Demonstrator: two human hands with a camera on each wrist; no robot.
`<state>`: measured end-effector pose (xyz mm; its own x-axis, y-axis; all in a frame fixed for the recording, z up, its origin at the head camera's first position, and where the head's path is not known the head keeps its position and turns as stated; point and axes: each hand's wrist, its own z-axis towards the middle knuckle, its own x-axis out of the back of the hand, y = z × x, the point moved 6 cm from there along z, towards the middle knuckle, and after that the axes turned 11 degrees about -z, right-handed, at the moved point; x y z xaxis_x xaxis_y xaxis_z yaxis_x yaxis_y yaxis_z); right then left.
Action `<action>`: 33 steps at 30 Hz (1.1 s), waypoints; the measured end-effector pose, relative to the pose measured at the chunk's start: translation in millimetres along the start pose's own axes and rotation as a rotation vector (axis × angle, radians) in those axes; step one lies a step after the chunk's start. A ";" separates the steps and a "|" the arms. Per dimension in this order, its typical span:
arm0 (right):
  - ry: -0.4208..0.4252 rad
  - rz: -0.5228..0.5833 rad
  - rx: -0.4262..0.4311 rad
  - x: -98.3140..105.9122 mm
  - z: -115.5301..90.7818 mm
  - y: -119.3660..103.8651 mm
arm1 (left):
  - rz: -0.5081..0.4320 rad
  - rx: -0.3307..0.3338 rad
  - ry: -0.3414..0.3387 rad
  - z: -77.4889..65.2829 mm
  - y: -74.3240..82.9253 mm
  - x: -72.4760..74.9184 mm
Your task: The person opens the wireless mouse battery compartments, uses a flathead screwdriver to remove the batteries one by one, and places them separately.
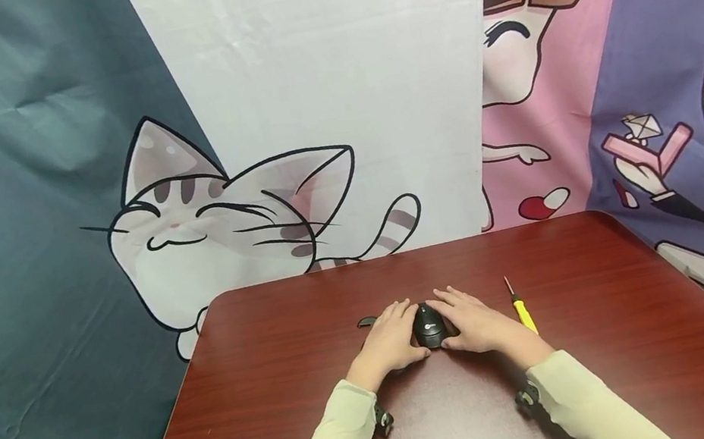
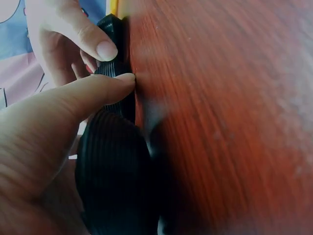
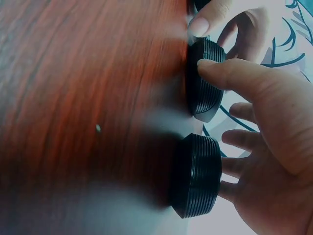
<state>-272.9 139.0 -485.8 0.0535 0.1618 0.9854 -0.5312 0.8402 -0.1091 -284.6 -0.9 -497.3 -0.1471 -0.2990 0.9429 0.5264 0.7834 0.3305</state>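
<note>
A black computer mouse (image 1: 428,329) with a small pale logo lies on the table between both hands. My left hand (image 1: 390,336) grips its left side, fingertips at the front and thumb at the rear edge. From the other side my right hand (image 1: 471,319) holds it the same way. In the right wrist view both thumbs sit at the mouse's ribbed edge (image 3: 210,83). Another black ribbed piece (image 3: 195,176) lies under the right palm. Beside the left palm is a further black ribbed piece (image 2: 115,171), mostly covered by that hand in the head view.
A screwdriver with a yellow handle (image 1: 523,314) lies right of the right hand, its tip toward the far edge. A dark curved edge (image 1: 366,321) shows left of the left hand. Behind the red-brown table (image 1: 268,386) hangs a cartoon-printed cloth (image 1: 325,47).
</note>
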 end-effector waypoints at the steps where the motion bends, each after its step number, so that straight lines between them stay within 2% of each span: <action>1: -0.005 -0.002 0.000 -0.6 0.4 -0.5 | -0.001 0.002 -0.002 0.2 0.1 0.0; 9: -0.078 -0.017 0.003 -5.3 3.2 -2.1 | 0.014 -0.004 -0.031 3.6 -0.3 -4.1; 18: 0.000 -0.063 0.094 -5.3 3.8 -4.9 | 0.035 -0.031 -0.028 4.9 3.8 -6.7; 25: 0.139 -0.122 0.136 -0.9 2.5 -7.7 | 0.043 -0.013 -0.024 5.1 7.3 -4.9; 33: 0.338 -0.156 0.123 13.1 2.8 -11.9 | -0.019 -0.032 0.083 0.8 12.4 9.1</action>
<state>-268.3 129.7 -471.2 0.4066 0.2157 0.8878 -0.5908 0.8033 0.0754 -280.1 6.6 -484.6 -0.0880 -0.3585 0.9294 0.5511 0.7596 0.3452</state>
